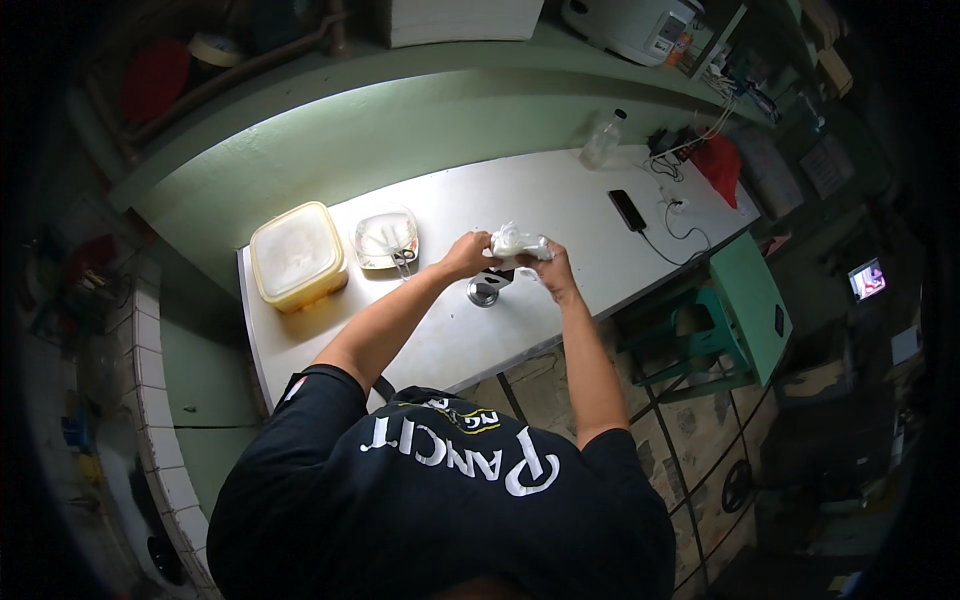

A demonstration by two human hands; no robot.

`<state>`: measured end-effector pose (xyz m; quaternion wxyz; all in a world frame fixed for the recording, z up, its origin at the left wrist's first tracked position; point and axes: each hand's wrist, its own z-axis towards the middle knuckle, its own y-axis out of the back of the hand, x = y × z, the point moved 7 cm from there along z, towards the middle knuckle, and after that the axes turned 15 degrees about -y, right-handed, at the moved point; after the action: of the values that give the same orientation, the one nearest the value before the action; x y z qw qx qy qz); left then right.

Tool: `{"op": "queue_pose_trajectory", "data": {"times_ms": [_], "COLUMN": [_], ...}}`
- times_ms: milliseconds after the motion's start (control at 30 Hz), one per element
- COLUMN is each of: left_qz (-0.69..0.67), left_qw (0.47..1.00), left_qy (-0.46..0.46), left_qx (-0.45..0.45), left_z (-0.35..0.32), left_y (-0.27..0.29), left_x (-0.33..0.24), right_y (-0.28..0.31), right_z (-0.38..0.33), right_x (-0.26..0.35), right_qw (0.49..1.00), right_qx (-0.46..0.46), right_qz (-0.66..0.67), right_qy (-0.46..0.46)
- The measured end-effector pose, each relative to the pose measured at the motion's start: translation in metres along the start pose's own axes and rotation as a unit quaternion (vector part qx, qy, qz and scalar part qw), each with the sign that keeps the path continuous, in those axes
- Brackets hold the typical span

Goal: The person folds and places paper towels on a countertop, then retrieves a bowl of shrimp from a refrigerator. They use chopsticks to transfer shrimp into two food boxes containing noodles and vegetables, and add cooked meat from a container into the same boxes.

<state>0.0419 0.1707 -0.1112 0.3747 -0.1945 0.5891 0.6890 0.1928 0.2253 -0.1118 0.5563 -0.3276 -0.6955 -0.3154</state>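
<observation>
Over the middle of the white table, a crumpled white plastic bag (518,242) is held up between my two hands. My left hand (468,257) is closed on its left side, and my right hand (553,270) grips the right side with bent fingers. What the bag contains is hidden. Just below the hands, a round silver metal piece (483,293) stands on the tabletop, next to a small black-and-white object (497,277) that the hands partly cover. Left of my left hand sits a squarish white dish (388,225) with thin metal utensils (402,260) at its front edge.
On the white table (420,345), a yellowish lidded tub (297,255) stands far left. Toward the back right are a clear bottle (602,143), a black phone (627,211) on a cable, and a red cloth-like item (716,165). A green stool (705,335) is beside the table.
</observation>
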Motion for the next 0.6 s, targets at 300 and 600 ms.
{"op": "queue_pose_trajectory", "data": {"times_ms": [300,600], "left_qz": [0.1,-0.011], "left_qw": [0.993,0.999], "left_qy": [-0.061,-0.012], "left_qx": [-0.025,-0.027], "left_z": [-0.018,-0.011], "left_y": [-0.018,-0.015], "left_x": [0.017,0.018], "right_y": [-0.002,0.0], "right_z": [-0.001,0.006], "right_x": [-0.029,-0.023], "right_qw": [0.991,0.987], "right_qx": [0.044,0.009], "right_qz": [0.125,0.149], "right_qy": [-0.029,-0.058]}}
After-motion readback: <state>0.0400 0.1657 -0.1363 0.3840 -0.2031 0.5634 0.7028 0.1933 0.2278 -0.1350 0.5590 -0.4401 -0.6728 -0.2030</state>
